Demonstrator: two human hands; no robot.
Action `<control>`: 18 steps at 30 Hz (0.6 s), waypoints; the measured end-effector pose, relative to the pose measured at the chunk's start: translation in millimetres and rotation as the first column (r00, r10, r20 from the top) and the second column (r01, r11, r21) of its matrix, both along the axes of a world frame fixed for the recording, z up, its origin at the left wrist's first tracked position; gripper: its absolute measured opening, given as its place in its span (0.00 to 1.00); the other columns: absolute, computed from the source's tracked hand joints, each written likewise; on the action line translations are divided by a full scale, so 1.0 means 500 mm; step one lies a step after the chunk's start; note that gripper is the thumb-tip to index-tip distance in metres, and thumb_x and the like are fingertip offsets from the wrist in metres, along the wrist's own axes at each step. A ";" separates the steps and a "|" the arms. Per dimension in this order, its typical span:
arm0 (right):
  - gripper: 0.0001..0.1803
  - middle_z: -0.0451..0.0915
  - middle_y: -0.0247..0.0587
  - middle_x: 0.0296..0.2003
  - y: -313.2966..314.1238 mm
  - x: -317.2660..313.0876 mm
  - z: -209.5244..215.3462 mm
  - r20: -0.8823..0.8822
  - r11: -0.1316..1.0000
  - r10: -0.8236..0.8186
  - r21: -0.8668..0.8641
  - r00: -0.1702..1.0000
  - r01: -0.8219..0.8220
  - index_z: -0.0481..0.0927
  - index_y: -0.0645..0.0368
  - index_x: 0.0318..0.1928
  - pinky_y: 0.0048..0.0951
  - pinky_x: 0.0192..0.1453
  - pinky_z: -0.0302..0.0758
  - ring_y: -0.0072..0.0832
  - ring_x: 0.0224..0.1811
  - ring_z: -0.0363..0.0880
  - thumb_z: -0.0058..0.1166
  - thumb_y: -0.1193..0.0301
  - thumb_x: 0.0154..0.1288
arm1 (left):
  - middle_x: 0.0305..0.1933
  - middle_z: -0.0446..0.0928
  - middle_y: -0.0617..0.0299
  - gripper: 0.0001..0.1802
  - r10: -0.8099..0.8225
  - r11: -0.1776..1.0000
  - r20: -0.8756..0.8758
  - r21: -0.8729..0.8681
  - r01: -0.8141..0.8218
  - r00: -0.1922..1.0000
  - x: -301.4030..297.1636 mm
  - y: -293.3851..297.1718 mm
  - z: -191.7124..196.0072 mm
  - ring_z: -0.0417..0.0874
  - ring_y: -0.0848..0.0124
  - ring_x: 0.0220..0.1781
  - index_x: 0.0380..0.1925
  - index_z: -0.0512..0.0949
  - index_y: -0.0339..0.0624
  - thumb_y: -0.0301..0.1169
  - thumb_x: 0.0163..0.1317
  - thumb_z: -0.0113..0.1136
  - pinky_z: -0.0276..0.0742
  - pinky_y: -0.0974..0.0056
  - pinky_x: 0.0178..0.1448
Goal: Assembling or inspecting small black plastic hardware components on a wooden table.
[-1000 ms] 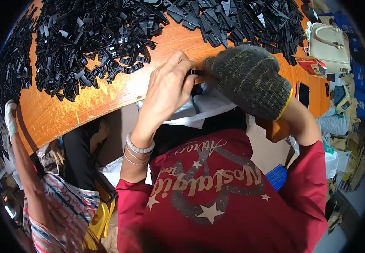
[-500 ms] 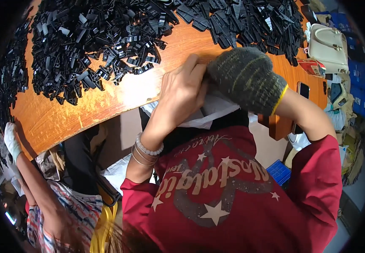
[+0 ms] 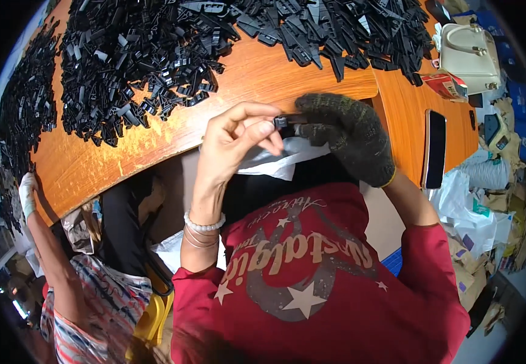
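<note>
My bare left hand [image 3: 238, 136], with beads and thin bangles at the wrist, pinches a small black plastic part [image 3: 281, 123] between thumb and fingertips. Opposite it, my right hand [image 3: 357, 136] wears a dark knitted glove with a yellow cuff edge. Its fingers are closed round the right end of the same part, which hides that end. Both hands are held in front of my chest, just past the table's near edge. Below them a white bag or sheet [image 3: 278, 167] lies over my lap.
Across the wooden table [image 3: 153, 145] lie a heap of small black clips [image 3: 147, 67] and a heap of longer black wedge-shaped parts [image 3: 323, 30]. A phone [image 3: 435, 148] and a cream handbag [image 3: 469, 57] are at the right. A co-worker's gloved hand [image 3: 28, 191] rests at the left edge.
My hands, pressed together before, have drawn apart, and the black part now shows between them. Both have come down slightly; the gloved hand has turned so its fingers show.
</note>
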State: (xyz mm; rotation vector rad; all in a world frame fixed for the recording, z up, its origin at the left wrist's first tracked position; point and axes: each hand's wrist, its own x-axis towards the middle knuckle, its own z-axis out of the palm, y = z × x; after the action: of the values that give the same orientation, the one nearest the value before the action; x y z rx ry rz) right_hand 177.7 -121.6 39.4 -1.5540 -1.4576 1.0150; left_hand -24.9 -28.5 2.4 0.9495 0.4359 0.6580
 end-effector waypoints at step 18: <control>0.21 0.80 0.44 0.50 -0.041 0.053 0.015 0.441 0.987 0.161 -0.089 0.883 -0.136 0.77 0.53 0.56 0.41 0.53 0.75 0.41 0.49 0.79 0.55 0.59 0.65 | 0.18 0.79 0.54 0.19 0.632 0.519 -0.416 0.854 0.042 0.654 0.148 0.062 0.035 0.81 0.60 0.19 0.28 0.78 0.35 0.42 0.58 0.68 0.73 0.60 0.25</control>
State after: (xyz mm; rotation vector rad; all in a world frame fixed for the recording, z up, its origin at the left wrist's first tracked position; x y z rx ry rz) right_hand 204.0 -142.3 47.1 -1.8223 -1.9010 0.8177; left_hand 48.9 2.7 19.8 2.1081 1.0774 0.8546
